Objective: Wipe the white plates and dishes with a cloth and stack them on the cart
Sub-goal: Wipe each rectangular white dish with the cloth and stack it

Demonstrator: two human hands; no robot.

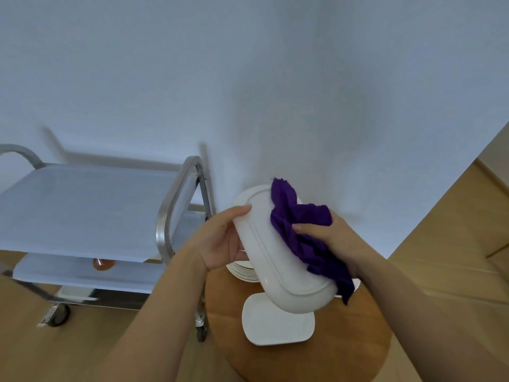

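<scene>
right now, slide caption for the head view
Left hand holds oval dish while right hand wipes with purple cloth.

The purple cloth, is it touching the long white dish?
Touching. The head view shows the purple cloth pressed against the long white dish by the right hand.

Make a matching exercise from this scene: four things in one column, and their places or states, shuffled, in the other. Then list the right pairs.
Column one:
1. purple cloth
2. oblong white dish
3. square white plate
4. orange object

Column two:
A. lying flat on the round wooden table
B. on the cart's lower shelf
C. gripped in the right hand
D. held tilted in the left hand

Pairs: 1-C, 2-D, 3-A, 4-B
</scene>
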